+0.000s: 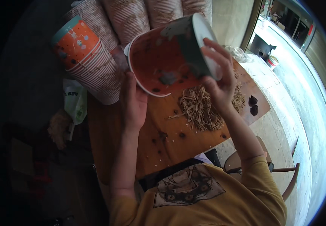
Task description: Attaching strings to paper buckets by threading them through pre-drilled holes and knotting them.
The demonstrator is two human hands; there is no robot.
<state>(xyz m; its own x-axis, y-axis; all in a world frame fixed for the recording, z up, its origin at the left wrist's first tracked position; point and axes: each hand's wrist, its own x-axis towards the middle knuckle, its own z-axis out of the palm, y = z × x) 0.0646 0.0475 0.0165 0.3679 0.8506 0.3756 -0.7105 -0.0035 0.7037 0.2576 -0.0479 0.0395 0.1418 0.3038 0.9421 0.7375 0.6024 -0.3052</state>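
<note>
A large orange paper bucket (159, 62) with a green band and printed figures is tilted on its side above the table. Its white rim faces left, and its pale base faces right. My right hand (221, 73) grips the base end, with the fingers over the base and the thumb against the side wall. At the rim is my left hand (134, 103), its thumb up along the edge and its other fingers partly hidden. Below the bucket, near my right forearm, lies a heap of tan, noodle-like strands (200, 109) on the wooden table (159, 147).
A leaning stack of matching buckets (91, 64) stands at the left. Several plastic-wrapped stacks (127, 19) line the back. Two dark pieces (253, 105) lie at the table's right end. A white-green bag (75, 100) hangs at the left edge; a chair (291, 180) stands at lower right.
</note>
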